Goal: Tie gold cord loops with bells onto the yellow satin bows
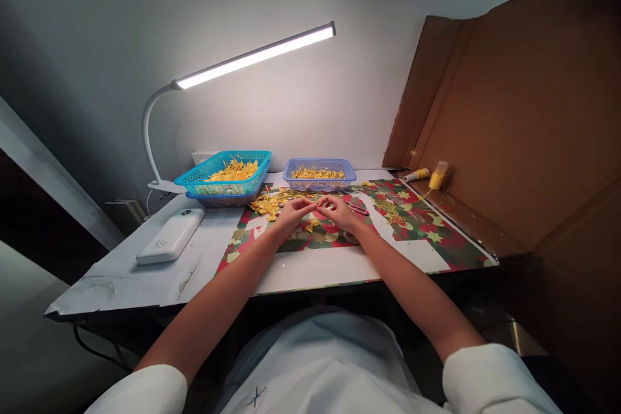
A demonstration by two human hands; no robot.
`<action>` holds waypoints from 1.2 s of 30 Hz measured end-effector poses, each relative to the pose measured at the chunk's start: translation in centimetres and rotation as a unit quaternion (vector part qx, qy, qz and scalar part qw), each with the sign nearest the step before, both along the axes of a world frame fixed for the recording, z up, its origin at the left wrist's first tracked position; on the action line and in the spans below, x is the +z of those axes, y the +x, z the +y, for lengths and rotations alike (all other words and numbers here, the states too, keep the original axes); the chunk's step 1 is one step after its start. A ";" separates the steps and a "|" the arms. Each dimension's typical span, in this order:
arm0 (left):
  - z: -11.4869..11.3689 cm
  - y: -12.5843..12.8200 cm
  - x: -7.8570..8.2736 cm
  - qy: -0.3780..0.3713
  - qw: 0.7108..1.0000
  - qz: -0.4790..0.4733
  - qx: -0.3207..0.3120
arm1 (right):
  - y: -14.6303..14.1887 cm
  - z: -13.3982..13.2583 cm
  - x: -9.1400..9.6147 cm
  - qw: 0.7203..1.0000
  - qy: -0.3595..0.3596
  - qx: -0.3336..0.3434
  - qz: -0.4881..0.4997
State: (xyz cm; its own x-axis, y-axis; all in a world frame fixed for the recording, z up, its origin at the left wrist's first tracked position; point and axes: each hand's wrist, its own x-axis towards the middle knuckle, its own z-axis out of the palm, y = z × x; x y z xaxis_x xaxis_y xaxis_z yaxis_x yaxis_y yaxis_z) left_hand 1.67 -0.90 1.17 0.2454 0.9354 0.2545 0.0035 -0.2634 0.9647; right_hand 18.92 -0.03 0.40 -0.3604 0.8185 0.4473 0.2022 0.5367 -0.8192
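Observation:
Above the patterned sheet (431,242), my left hand (294,213) and my right hand (338,212) meet fingertip to fingertip. Both are closed in a pinch, and whatever lies between the fingers is too small to make out. A small gold bow-like piece (312,225) lies just below them. To the left of my left hand spreads a loose pile of gold ribbon pieces (266,206). Beside my right hand rests a pink-handled tool (358,209), partly hidden. Farther right is a tangle of thin gold strands (391,212).
A turquoise basket (194,178) of gold pieces sits on a blue one at the back left. A lilac basket (317,185) holds more. At left are a white power bank (171,237) and a lit lamp (257,55). Cardboard (524,110) and a yellow-based bottle (438,176) stand right.

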 end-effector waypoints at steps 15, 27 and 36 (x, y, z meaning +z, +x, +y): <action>0.5 0.0 -0.7 0.004 0.999 0.006 0.046 | -0.4 0.5 -0.8 0.995 0.052 -0.046 -0.068; 0.6 -0.2 -0.9 0.078 0.994 0.060 0.055 | -0.3 0.1 -0.5 0.994 0.054 -0.053 -0.079; 0.2 -0.3 -0.5 0.135 0.972 0.169 0.090 | -0.3 -0.1 -0.4 0.993 0.060 -0.058 -0.089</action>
State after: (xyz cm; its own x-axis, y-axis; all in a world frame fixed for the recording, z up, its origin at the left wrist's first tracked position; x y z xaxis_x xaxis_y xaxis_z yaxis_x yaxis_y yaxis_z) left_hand 1.40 -0.66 0.66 0.1960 0.8811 0.4304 0.3788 -0.4728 0.7956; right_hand 18.66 -0.12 -0.01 -0.3490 0.8034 0.4824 0.4033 0.5934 -0.6966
